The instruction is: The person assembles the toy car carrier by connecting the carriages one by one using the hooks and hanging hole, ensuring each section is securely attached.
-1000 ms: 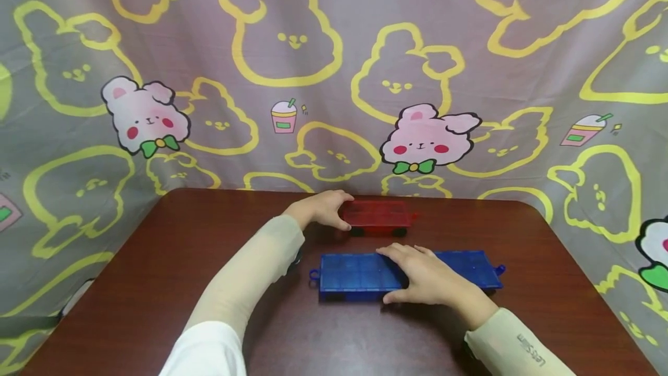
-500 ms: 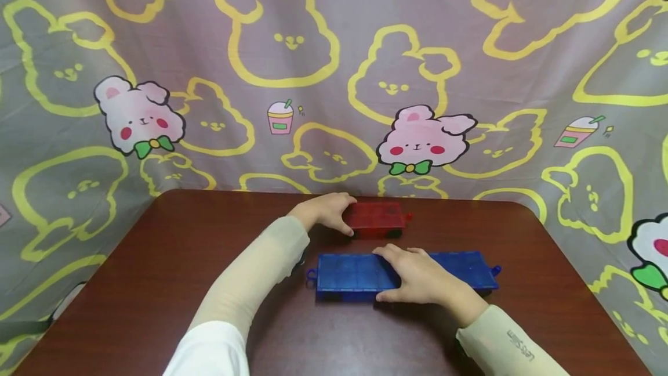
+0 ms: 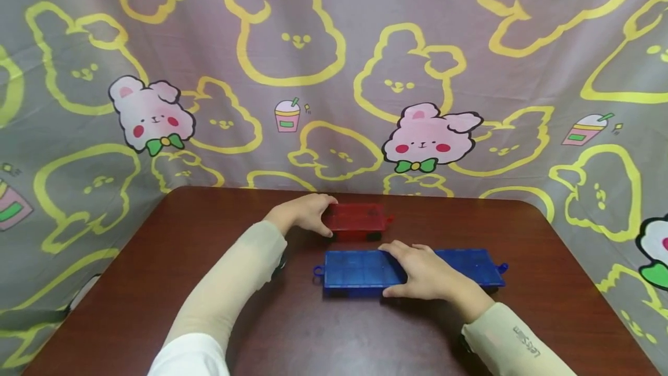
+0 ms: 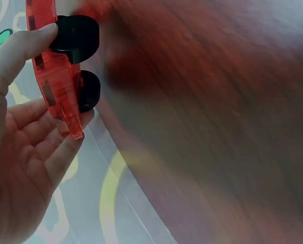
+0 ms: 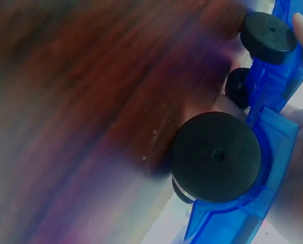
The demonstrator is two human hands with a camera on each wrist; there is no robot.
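Note:
My left hand (image 3: 308,213) grips the left end of a red see-through toy wagon (image 3: 360,218) near the far side of the table. In the left wrist view, the thumb lies by one black wheel (image 4: 80,38) and the fingers reach round the opposite side of the wagon. My right hand (image 3: 425,271) holds a long blue see-through toy wagon body (image 3: 360,271) across its middle, hiding that part from above. In the right wrist view, two blue sections (image 5: 278,147) with black wheels (image 5: 217,157) meet at a narrow joint. A small loop (image 3: 318,271) sticks out at the blue body's left end.
The toys are on a dark red-brown table (image 3: 313,335) with rounded far corners. Behind it hangs a grey curtain (image 3: 334,28) printed with rabbits and cups. A small red hook (image 3: 389,219) sticks out of the red wagon's right end.
My left hand has drawn the red wagon to the left and slightly nearer, after little movement at first. The blue body and my right hand stay nearly in place.

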